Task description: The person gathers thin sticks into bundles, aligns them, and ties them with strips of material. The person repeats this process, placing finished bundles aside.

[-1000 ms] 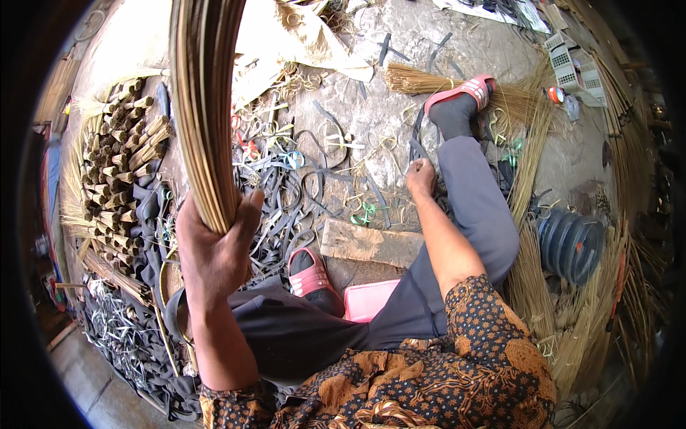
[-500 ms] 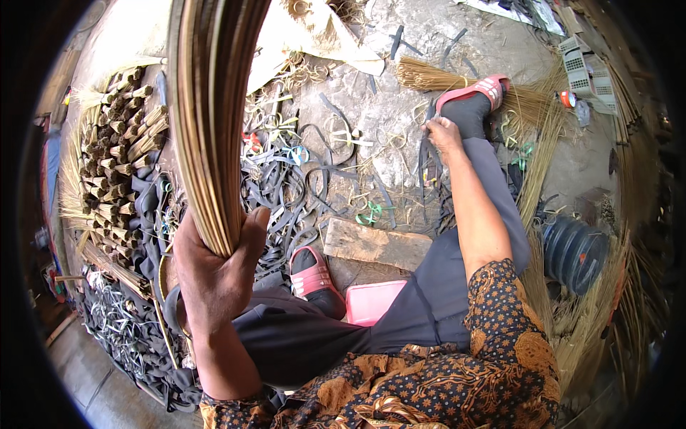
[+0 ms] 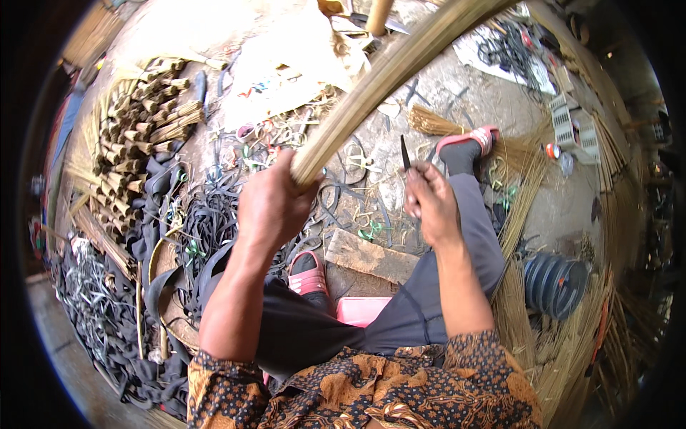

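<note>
My left hand (image 3: 274,204) is wrapped round the lower end of a long bundle of thin broom sticks (image 3: 389,86), which slants up to the right. My right hand (image 3: 433,204) pinches a thin, dark, narrow piece (image 3: 405,151) pointing upward; I cannot tell whether it is a rubber strip or a blade. It is apart from the bundle, over the floor near my outstretched leg. Beneath my pink sandal (image 3: 482,136) on that leg lies another bundle of fine sticks (image 3: 434,120).
Several tied stick bundles (image 3: 146,118) are stacked at the left. Black rubber strips (image 3: 211,214) lie in heaps beside my left arm. Between my legs are a wooden board (image 3: 371,256) and a pink box (image 3: 361,310). A large plastic bottle (image 3: 557,284) lies among loose sticks at the right.
The upright bundle has tipped over to the right, and my left hand has moved right with it. My right hand has come back from beside my foot, now showing the dark piece.
</note>
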A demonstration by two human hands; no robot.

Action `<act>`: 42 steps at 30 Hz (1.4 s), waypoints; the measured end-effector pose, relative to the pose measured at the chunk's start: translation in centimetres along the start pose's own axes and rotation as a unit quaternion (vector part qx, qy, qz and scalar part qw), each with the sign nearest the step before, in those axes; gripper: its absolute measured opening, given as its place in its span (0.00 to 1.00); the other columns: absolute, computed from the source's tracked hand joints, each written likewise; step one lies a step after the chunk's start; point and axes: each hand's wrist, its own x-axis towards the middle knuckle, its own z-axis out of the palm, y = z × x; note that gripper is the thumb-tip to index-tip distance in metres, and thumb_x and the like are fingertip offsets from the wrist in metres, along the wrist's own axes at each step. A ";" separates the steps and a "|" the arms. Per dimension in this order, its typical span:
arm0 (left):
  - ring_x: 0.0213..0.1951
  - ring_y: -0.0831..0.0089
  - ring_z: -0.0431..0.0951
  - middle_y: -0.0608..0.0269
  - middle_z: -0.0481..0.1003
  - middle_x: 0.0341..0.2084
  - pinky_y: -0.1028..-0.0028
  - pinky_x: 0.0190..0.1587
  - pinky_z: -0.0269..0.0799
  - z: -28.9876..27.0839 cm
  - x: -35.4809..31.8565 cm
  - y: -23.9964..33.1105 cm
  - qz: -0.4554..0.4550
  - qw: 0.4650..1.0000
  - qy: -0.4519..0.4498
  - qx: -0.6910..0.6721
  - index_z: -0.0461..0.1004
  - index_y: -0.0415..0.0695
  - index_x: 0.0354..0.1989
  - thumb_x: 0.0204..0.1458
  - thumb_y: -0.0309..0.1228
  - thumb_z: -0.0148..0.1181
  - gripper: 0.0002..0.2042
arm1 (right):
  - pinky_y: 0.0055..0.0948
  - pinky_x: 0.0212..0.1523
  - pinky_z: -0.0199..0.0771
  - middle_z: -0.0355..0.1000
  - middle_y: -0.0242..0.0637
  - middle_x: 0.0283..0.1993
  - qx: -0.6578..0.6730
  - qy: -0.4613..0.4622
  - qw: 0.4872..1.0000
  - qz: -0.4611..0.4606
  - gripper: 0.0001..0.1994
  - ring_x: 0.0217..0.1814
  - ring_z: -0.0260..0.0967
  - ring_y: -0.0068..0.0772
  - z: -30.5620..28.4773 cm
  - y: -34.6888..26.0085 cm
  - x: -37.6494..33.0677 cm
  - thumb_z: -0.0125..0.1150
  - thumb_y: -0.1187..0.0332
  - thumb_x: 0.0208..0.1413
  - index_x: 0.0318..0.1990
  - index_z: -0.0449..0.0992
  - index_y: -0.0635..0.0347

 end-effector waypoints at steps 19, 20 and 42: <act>0.27 0.48 0.84 0.43 0.80 0.26 0.52 0.28 0.78 3.9 -3.2 1.1 0.162 0.984 0.030 0.072 0.51 0.38 0.72 0.59 0.30 0.57 0.34 | 0.15 0.22 0.53 0.68 0.22 0.24 -0.196 0.030 0.977 -0.075 0.09 0.22 0.57 0.08 10.5 -3.9 -4.8 0.64 0.66 0.66 0.37 0.77 0.63; 0.27 0.48 0.84 0.43 0.80 0.26 0.52 0.28 0.78 3.8 -3.2 1.1 0.164 0.984 0.030 0.063 0.57 0.39 0.66 0.59 0.31 0.57 0.27 | 0.15 0.21 0.53 0.68 0.22 0.24 -0.207 0.026 0.975 -0.072 0.09 0.22 0.57 0.08 10.6 -4.0 -4.8 0.64 0.66 0.66 0.37 0.77 0.63; 0.30 0.67 0.76 0.59 0.76 0.24 0.65 0.37 0.72 1.3 -3.6 2.6 0.149 0.940 -0.198 -0.234 0.76 0.42 0.43 0.52 0.37 0.74 0.16 | 0.40 0.32 0.75 0.78 0.45 0.31 -0.514 -0.047 0.835 -0.188 0.11 0.34 0.80 0.49 0.1 -4.1 -14.1 0.55 0.62 0.72 0.40 0.73 0.61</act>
